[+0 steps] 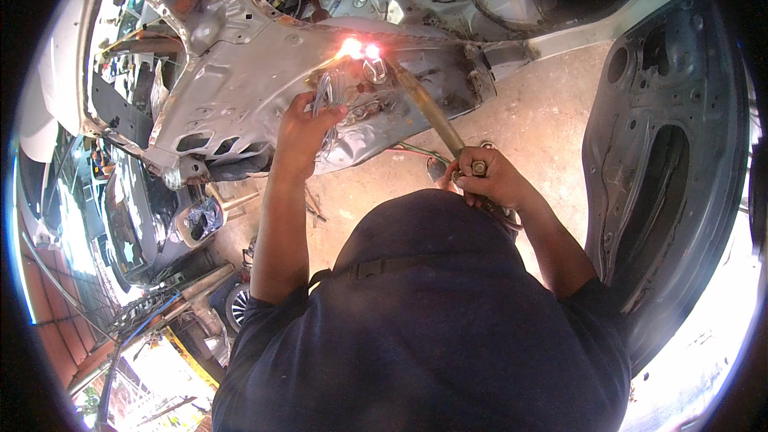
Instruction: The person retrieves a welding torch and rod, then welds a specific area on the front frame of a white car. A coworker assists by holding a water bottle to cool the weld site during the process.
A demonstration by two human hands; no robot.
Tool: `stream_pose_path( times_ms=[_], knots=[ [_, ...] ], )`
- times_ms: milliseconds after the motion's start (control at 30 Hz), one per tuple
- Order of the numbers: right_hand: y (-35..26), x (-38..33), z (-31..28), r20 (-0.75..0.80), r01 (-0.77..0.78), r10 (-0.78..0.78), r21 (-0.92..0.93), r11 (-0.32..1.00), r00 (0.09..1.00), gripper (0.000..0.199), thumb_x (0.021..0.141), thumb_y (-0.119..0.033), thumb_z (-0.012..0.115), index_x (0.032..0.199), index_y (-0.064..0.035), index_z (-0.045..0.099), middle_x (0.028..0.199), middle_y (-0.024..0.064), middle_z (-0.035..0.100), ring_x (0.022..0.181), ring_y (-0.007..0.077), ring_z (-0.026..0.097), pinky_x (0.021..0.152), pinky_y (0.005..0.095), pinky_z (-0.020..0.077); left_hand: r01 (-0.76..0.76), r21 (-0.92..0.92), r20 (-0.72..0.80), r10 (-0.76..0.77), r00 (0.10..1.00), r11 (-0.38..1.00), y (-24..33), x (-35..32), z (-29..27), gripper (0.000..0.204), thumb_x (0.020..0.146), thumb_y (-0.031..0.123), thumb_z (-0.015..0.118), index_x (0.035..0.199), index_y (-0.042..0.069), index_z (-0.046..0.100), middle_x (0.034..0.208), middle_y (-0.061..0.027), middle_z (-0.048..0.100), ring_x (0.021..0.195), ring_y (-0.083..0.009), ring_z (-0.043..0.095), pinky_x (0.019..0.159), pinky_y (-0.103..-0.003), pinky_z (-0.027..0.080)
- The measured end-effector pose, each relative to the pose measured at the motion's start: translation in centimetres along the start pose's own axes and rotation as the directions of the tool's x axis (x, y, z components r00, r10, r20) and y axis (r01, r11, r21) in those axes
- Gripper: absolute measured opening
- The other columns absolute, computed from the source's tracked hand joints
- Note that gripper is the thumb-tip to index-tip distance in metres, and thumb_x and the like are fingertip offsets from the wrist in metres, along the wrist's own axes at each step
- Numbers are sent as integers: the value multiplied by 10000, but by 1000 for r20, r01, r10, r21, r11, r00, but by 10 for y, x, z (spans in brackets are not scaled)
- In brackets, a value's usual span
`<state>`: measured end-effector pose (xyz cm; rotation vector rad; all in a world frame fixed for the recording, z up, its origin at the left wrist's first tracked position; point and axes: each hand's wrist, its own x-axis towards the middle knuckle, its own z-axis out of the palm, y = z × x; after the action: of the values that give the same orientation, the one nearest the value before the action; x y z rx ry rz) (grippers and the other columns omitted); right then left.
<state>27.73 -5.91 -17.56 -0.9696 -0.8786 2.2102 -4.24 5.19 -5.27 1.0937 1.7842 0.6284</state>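
Two hands at work: right hand (pixel 486 178) has its fingers wrapped around the torch (pixel 432 112) handle; left hand (pixel 304 132) pinches a thin wire (pixel 322 96) against the bare car panel (pixel 240 72); beyond, the flame (pixel 360 50) glows on the seam; heating looks underway, and steady aim seems needed next.

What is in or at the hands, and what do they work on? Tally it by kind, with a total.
Bare hands: 2, left hand and right hand
Long brass-coloured metal torch: 1
Thin bare wire rod: 1
Dented grey sheet-metal car body panel: 1
Glowing orange hot spots: 2
Total: 7
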Motion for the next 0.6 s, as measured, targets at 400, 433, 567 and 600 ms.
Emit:
stream_pose_path(
  times_ms=[400, 433, 567, 600],
  knots=[
    [8, 3, -4, 30, 45, -46, 30, 999, 998, 250, 948, -57, 726, 849, -122, 506, 1050, 78, 711, 678, 87, 641, 579, 257, 547, 0, 69, 0, 0, 1000, 998, 0, 1, 0, 616, 884, 159, 840, 1380, -83, 567, 1093, -172, 750, 957, -178, 694, 810, -299, 529],
    [8, 3, -4, 31, 45, -46, 29, 999, 998, 248, 950, -56, 725, 850, -121, 508, 1051, 79, 710, 678, 86, 640, 579, 255, 547, 12, 87, -11, -11, 1000, 996, 1, 1, 1, 621, 884, 163, 840, 1381, -87, 565, 1087, -171, 750, 949, -176, 693, 807, -298, 529],
    [5, 2, -3, 32, 40, -40, 13, 999, 999, 236, 951, -56, 723, 854, -125, 518, 1051, 79, 707, 681, 80, 637, 583, 255, 549, 21, 70, -4, -20, 1000, 997, 3, 1, 1, 646, 885, 173, 838, 1390, -111, 551, 1061, -168, 753, 911, -176, 689, 791, -298, 529],
    [6, 4, -4, 40, 44, -45, 15, 999, 998, 234, 951, -57, 723, 856, -125, 520, 1051, 78, 706, 683, 79, 637, 586, 256, 551, 15, 61, 1, -15, 1000, 998, 1, 3, 0, 644, 887, 172, 835, 1387, -117, 552, 1052, -163, 753, 901, -175, 686, 789, -298, 529]
  ],
)
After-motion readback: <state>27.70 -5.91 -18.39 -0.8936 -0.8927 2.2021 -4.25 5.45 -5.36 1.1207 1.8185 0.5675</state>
